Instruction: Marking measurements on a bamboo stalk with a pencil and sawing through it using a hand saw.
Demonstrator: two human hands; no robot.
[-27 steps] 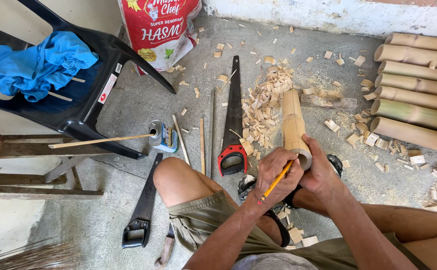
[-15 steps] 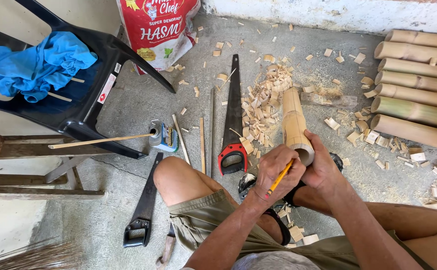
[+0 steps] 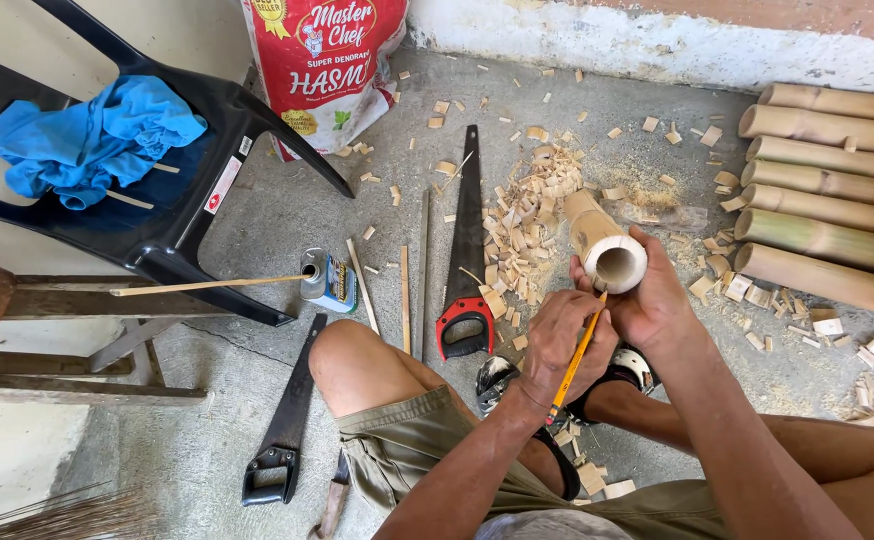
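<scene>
the person sits on the concrete floor (image 3: 257, 220) with a short bamboo tube (image 3: 602, 245) tilted up near the middle of it, open end facing them. the right hand (image 3: 657, 305) wraps the tube just under its rim, fingers curled snug around it. the left hand (image 3: 562, 340) pinches a yellow pencil (image 3: 577, 358), its tip touching the rim's lower edge. a red-handled saw (image 3: 467, 270) and a heap of wood chips (image 3: 527, 215) lie just left of the tube; bamboo poles (image 3: 822, 190) are stacked by the right edge.
</scene>
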